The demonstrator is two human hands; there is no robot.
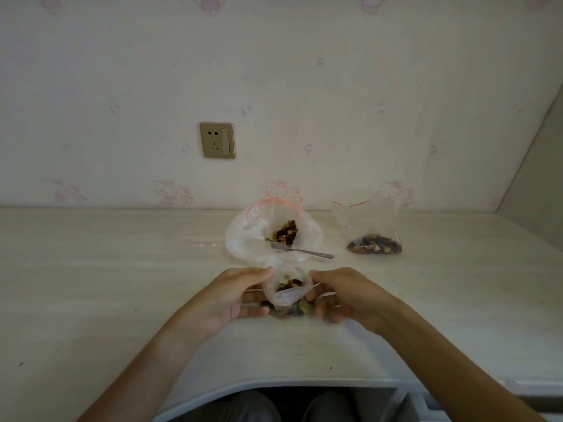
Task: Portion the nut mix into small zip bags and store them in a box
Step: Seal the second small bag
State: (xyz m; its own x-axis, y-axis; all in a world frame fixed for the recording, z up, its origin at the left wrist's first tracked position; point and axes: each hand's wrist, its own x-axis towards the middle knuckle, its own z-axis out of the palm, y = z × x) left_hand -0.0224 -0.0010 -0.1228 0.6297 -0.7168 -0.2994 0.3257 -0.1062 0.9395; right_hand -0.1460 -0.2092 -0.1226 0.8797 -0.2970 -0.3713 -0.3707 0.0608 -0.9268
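On the pale desk (122, 284), the left hand (234, 295) and right hand (344, 295) grip opposite sides of a small zip bag (288, 295) holding nut mix. Behind it lies a large open bag (243, 236) with a spoon (301, 250) resting in it. A filled bag (373, 242) sits to the right, near the wall.

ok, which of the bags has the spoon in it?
The large bag at the centre back: its mouth gapes open and the spoon lies across its rim. The hand-held small bag and the right-hand filled bag hold none.
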